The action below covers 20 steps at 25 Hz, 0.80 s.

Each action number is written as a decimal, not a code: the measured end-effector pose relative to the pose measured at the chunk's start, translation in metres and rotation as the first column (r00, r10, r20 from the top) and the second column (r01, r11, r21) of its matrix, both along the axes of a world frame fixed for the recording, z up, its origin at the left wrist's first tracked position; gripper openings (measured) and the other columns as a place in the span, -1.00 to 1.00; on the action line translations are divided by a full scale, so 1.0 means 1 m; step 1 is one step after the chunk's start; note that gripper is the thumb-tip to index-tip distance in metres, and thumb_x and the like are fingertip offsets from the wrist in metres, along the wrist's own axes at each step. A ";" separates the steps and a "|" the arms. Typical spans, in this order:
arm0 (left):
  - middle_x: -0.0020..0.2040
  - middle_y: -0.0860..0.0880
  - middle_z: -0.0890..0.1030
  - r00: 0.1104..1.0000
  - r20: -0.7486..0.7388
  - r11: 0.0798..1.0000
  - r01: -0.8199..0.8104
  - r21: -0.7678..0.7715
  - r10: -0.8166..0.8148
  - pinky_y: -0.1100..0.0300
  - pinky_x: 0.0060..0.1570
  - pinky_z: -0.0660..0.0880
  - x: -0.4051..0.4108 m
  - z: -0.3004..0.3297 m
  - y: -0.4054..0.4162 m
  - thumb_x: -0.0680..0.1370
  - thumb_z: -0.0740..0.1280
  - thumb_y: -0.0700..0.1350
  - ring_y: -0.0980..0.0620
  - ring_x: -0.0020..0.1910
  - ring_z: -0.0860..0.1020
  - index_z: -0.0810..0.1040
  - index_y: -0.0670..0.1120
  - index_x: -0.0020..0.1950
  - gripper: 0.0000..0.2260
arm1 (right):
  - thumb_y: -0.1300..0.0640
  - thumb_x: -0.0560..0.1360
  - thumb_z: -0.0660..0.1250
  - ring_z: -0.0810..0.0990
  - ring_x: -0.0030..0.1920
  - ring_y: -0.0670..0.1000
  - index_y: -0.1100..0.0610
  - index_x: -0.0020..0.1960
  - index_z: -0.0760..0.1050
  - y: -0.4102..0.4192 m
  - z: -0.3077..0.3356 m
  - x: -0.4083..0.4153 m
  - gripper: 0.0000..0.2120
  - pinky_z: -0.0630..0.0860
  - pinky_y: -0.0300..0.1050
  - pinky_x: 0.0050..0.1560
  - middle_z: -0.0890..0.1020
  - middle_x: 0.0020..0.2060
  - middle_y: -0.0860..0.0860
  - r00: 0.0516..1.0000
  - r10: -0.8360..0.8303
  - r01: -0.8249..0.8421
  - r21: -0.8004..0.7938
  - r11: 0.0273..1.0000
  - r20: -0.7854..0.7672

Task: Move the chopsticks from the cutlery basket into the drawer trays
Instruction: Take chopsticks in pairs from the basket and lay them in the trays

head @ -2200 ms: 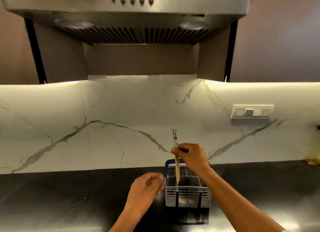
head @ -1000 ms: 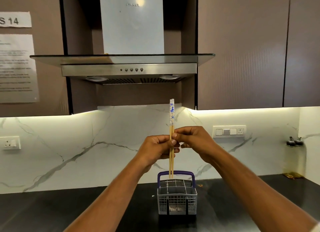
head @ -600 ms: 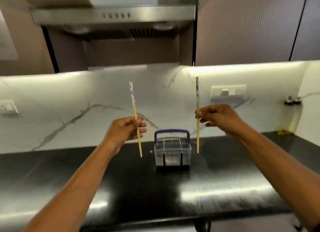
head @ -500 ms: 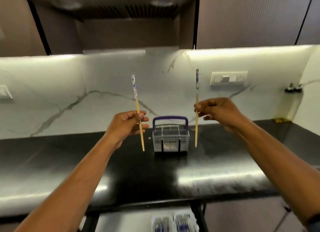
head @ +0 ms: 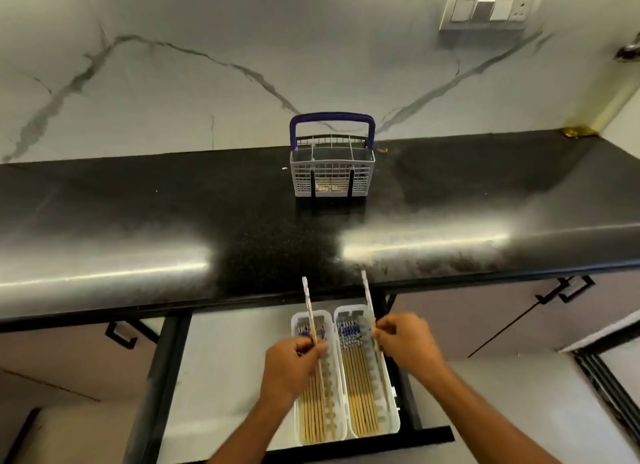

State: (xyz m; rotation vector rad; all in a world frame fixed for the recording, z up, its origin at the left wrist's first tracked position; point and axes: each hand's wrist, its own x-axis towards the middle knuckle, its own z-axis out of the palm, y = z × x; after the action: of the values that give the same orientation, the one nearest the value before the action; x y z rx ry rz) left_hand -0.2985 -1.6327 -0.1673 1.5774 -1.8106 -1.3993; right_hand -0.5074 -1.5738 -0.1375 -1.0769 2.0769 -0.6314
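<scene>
The grey cutlery basket [head: 331, 172] with a blue handle stands on the black countertop, and no chopsticks stick out of it. Below the counter edge a drawer [head: 228, 377] is pulled out. Two white trays lie side by side in it, the left tray [head: 298, 320] and the right tray [head: 391, 418], each holding several wooden chopsticks. My left hand [head: 291, 363] grips one chopstick [head: 309, 307] tilted over the left tray. My right hand [head: 405, 342] grips another chopstick [head: 367, 294] tilted over the right tray.
The black countertop [head: 173, 214] runs wall to wall in front of a marble backsplash with a switch plate [head: 491, 8] at the upper right. Closed cabinet fronts with black handles [head: 568, 290] flank the open drawer.
The view tipped down from the hood to the drawer. Both hands, each with one chopstick, came down from above the countertop beside the basket to just over the two trays.
</scene>
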 end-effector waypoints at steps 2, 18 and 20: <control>-0.22 0.11 0.67 0.993 0.113 0.999 0.040 -0.034 -0.036 0.36 -0.22 0.57 -0.010 -0.021 0.008 0.53 0.42 0.01 0.22 -0.27 0.62 0.70 -0.01 -0.04 -0.88 | 0.11 0.59 0.32 0.62 -0.27 -0.16 -0.01 -0.19 0.59 -0.001 -0.024 0.008 -0.80 0.56 -0.31 -0.23 0.65 -0.25 -0.08 0.996 0.014 -0.004 0.107 0.994 -0.087; -0.10 0.00 0.61 0.906 0.410 0.972 0.011 0.233 -0.109 0.40 -0.29 0.52 -0.050 -0.107 -0.031 0.56 0.37 -0.17 0.10 -0.23 0.55 0.57 -0.12 0.12 -0.85 | 0.26 0.63 0.20 0.67 0.12 0.09 0.20 0.25 0.56 -0.054 -0.097 0.035 -0.75 0.61 -0.06 0.06 0.66 0.14 0.11 0.905 0.225 -0.008 0.513 0.859 -0.362; -0.17 0.00 0.53 0.916 0.381 0.961 0.019 0.275 -0.127 0.47 -0.51 0.37 -0.052 -0.112 -0.033 0.58 0.33 -0.19 0.16 -0.35 0.42 0.56 -0.23 0.20 -0.78 | 0.27 0.63 0.21 0.68 0.12 0.07 0.20 0.25 0.56 -0.058 -0.103 0.036 -0.75 0.62 -0.08 0.06 0.67 0.14 0.10 0.902 0.238 -0.006 0.541 0.841 -0.360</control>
State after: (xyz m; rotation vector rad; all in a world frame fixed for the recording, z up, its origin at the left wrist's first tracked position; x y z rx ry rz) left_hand -0.3503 -1.6661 -0.2793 2.0788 -1.9842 -1.4914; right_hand -0.4715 -1.6319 -0.2404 -1.0584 2.3085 0.2747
